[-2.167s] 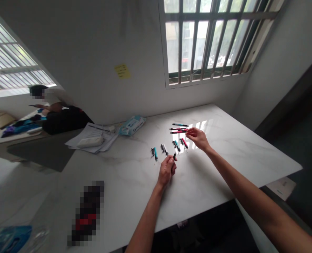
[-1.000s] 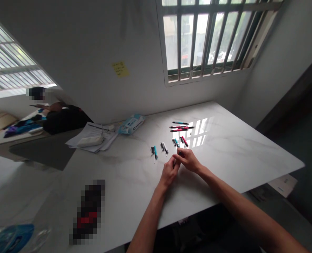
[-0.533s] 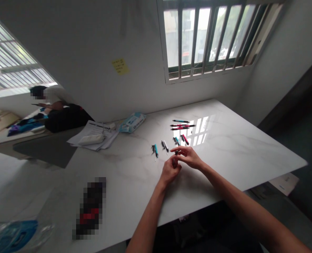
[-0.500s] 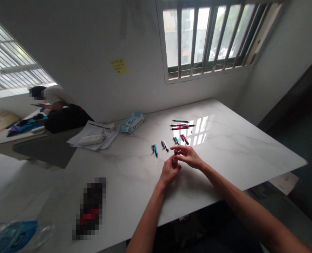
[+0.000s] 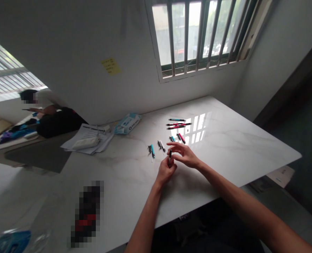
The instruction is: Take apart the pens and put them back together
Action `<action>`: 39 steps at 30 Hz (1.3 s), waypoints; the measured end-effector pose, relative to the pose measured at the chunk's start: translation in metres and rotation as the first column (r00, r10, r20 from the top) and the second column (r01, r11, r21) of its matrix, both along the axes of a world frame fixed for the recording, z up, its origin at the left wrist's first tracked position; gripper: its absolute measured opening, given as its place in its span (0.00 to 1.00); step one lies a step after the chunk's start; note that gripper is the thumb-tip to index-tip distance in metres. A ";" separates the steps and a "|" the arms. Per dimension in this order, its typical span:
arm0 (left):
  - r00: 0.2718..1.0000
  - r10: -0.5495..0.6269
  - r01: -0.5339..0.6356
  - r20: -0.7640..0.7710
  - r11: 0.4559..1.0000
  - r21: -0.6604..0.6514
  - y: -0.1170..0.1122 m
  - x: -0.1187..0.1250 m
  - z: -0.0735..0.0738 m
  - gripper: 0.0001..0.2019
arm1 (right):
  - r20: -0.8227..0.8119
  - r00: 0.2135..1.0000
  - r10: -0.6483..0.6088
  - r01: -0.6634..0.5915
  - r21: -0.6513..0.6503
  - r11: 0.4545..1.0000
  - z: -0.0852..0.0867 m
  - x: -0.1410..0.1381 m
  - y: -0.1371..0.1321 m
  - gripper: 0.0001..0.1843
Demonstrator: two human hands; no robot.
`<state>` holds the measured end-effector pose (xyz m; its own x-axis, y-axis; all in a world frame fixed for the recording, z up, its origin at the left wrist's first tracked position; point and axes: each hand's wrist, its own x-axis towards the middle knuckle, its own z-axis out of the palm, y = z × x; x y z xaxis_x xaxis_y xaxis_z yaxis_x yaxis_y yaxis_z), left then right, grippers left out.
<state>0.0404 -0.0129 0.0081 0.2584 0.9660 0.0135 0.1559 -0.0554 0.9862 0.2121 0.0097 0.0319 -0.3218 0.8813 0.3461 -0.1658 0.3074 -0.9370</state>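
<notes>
My left hand (image 5: 165, 171) is closed round a short black pen piece (image 5: 170, 156) that sticks up from its fingers. My right hand (image 5: 183, 155) is just to its right, thumb and fingertips reaching to the top of that piece, fingers partly spread. Both hands hover over the white marble table (image 5: 224, 147). Just beyond them lie several short pen parts in pairs: a teal one (image 5: 152, 150), a white one (image 5: 161, 145) and a red one (image 5: 181, 137). Farther back lie whole pens, teal (image 5: 177, 119) and red (image 5: 177, 124).
A pack of wipes (image 5: 127, 123) and a stack of papers (image 5: 88, 138) lie at the table's far left. A dark bottle (image 5: 86, 212) stands near the front left. Another person (image 5: 44, 107) sits at the far left by a window.
My right hand came back from the whole pens to meet my left hand at the black piece. The view has shifted slightly left.
</notes>
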 end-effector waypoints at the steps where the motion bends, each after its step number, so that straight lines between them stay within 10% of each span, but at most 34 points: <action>1: 1.000 -0.004 0.004 -0.002 1.000 0.001 0.000 0.000 -0.001 0.11 | 0.000 1.000 -0.003 0.003 0.003 1.000 0.000 0.000 0.000 0.32; 32: 1.000 -0.012 0.012 0.001 1.000 0.018 0.000 0.001 0.001 0.12 | -0.073 0.995 -0.072 0.067 -0.070 0.995 -0.001 0.002 0.001 0.26; 39: 0.999 -0.040 0.040 -0.009 0.999 0.030 0.000 0.001 0.002 0.13 | -0.180 0.974 -0.136 0.129 -0.048 0.990 0.037 0.007 0.008 0.28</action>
<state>0.0416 -0.0125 0.0102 0.2973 0.9539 0.0403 0.1609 -0.0916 0.9827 0.2189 0.0181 0.0692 -0.1356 0.9249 0.3552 -0.2946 0.3047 -0.9057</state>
